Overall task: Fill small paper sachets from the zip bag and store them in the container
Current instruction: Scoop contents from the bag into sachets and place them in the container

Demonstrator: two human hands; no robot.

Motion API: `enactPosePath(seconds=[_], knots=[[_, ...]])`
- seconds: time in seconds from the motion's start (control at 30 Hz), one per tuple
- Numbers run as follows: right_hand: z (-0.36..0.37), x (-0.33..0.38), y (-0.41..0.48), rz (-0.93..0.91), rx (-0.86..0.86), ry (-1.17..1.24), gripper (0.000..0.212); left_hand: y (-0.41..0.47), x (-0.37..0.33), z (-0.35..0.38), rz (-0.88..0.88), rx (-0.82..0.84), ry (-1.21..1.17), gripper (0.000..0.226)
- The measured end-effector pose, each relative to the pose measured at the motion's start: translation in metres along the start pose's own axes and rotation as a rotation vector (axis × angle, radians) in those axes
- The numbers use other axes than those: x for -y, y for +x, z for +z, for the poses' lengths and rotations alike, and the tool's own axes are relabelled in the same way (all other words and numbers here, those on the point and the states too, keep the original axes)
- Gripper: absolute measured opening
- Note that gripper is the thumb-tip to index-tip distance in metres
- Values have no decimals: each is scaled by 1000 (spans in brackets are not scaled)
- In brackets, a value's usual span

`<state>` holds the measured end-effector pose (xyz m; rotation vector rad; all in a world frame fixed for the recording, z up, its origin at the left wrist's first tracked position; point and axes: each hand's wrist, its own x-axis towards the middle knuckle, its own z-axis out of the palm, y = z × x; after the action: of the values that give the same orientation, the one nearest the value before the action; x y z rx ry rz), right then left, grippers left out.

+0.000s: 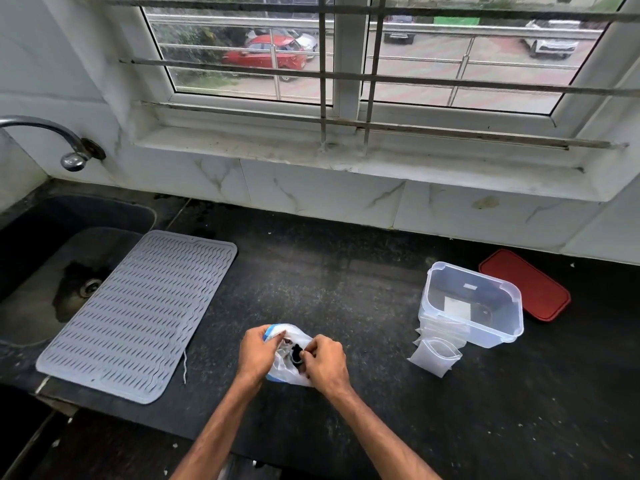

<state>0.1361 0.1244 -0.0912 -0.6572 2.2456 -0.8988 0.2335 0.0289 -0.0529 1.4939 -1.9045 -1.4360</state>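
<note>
Nearest the camera, the left hand [254, 355] and the right hand [327, 363] are met at the zip bag [289, 374], which rests on the bench [346, 271]. The bag looks thin and limp. If its mouth were pulled apart too sharply, or if it were tipped while unsupported, the contents could be spilled across the dark bench, where they would probably be hard to spot and gather.

The left fingers [268, 336] are curled round the bag's blue-banded upper edge. The right fingers [311, 351] are pinched closed at the bag's mouth, where something small and dark is seen. Whether that thing itself is gripped cannot be told.

To the right of the bag, well apart from it, a stack of sachets [434, 355] is leaned against the clear container [502, 330], which stands open. A few pale pieces are seen inside it. Beyond the container, farther right of the bag, the red lid [530, 289] is laid flat. To the left of the bag, a grey drying mat [138, 317] is spread partly over the sink [41, 237].
</note>
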Motion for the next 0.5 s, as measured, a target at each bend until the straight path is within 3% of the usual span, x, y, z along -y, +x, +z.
enactPosePath(seconds=[0.13,0.23,0.5], knots=[[-1,1,-2,-15,-8,5,5,-3,-7,2,114,-51,289,10],[-3,-2,-2,-14,-8,4,4,-6,-11,4,102,-29,404,14],[-1,-3,5,2,-16,44,3,5,-6,1,75,34,191,20]])
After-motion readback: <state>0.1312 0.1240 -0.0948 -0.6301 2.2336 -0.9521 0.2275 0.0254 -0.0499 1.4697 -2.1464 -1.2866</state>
